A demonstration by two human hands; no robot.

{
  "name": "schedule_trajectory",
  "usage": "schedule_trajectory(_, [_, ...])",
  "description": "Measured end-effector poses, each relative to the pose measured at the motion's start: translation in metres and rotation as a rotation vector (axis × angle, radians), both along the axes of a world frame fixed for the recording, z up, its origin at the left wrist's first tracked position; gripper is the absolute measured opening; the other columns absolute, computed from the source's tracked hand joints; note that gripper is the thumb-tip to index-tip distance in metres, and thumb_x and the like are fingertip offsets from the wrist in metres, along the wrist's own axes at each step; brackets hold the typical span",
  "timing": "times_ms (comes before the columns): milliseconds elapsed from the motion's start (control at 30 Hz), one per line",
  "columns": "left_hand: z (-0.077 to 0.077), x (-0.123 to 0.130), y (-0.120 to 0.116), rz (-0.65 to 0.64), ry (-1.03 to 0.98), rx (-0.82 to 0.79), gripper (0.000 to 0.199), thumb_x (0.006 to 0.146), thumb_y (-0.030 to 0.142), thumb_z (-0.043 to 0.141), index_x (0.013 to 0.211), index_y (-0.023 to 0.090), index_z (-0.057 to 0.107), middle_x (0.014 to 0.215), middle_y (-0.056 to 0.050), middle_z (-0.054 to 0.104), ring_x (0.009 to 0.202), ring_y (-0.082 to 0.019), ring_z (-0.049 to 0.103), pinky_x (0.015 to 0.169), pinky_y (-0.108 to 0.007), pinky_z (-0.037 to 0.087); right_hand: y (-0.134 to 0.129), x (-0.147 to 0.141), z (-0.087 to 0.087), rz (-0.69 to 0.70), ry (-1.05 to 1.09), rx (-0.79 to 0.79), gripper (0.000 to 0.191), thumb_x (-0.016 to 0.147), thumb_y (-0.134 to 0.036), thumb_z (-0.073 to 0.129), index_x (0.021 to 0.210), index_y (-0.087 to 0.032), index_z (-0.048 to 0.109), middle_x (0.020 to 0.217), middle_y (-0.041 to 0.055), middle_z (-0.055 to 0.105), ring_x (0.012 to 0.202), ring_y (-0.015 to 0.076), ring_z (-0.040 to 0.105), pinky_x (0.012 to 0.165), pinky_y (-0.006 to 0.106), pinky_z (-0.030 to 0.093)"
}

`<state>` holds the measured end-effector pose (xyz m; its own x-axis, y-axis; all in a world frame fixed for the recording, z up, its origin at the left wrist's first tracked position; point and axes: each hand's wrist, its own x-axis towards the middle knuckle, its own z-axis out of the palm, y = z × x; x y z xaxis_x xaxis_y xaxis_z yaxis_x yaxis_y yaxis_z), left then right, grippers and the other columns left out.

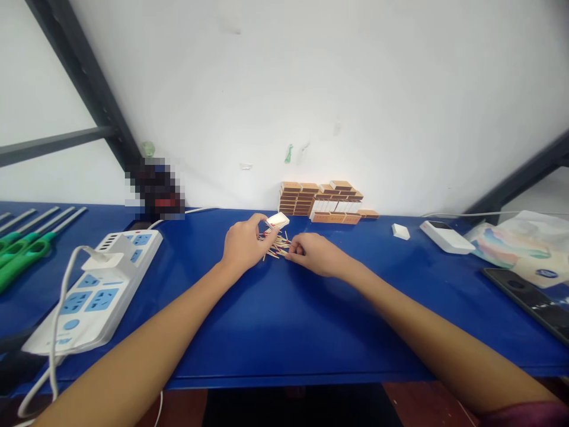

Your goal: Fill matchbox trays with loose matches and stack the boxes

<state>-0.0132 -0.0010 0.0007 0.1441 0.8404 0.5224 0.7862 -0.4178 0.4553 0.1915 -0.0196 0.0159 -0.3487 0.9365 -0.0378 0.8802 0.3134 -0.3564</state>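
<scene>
My left hand (246, 240) grips a small white matchbox tray (278, 221) between thumb and fingers, tilted above a loose heap of matches (276, 243) on the blue table (284, 332). At the right edge of the heap is my right hand (313, 254), its thumb and fingertips pinched together; what they hold, if anything, is too small to make out. Just behind the hands, stacked matchboxes (296, 199) stand against the wall, with more boxes (335, 217) lying in front on the right side.
A white power strip (102, 290) with a plugged-in charger lies at the left, beside green-handled tools (26, 252). On the right are a small white block (400, 231), a white device (446, 237), a plastic packet (524, 246) and a dark phone (527, 299).
</scene>
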Motion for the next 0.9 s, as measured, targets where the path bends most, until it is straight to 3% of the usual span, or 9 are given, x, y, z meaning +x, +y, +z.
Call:
schedule_trajectory(367, [-0.005,0.007,-0.011,-0.18,0.098,-0.072,0.039,0.094,0.05,0.066,0.118,0.02,0.071,0.065,0.002,0.065,0.059,-0.017,0.06,0.059,-0.028,0.035,-0.002,0.064,0.014,0.133,0.05,-0.128,0.017,0.096,-0.034,0.062,0.087,-0.021,0.067,0.08,0.003,0.069,0.066,0.0158,0.055,0.059,0.028,0.038])
schedule_trajectory(533, [-0.009,0.009,-0.011,-0.261,0.138,-0.061,0.035,0.094,0.049,0.065,0.112,0.019,0.071,0.061,0.004,0.061,0.055,-0.015,0.057,0.059,-0.028,0.036,0.004,0.084,0.005,0.119,0.099,-0.013,0.022,0.1,-0.035,0.055,0.088,-0.019,0.066,0.082,0.0046,0.068,0.069,0.0167,0.055,0.063,0.029,0.04])
schedule_trajectory(700, [-0.009,0.008,-0.009,-0.239,0.107,-0.038,0.034,0.093,0.047,0.068,0.111,0.019,0.07,0.06,0.005,0.058,0.054,-0.014,0.054,0.059,-0.028,0.037,0.0,0.082,0.003,0.13,0.141,0.114,0.019,0.101,-0.031,0.058,0.088,-0.019,0.066,0.084,0.0043,0.067,0.072,0.0163,0.056,0.067,0.029,0.039])
schedule_trajectory(900, [-0.013,0.007,-0.005,-0.237,0.071,-0.032,0.034,0.091,0.048,0.07,0.11,0.019,0.07,0.057,0.006,0.054,0.053,-0.013,0.052,0.058,-0.027,0.037,-0.007,0.063,-0.005,0.205,0.118,0.122,0.013,0.099,-0.023,0.061,0.088,-0.019,0.067,0.087,0.0043,0.064,0.077,0.0168,0.055,0.069,0.029,0.038])
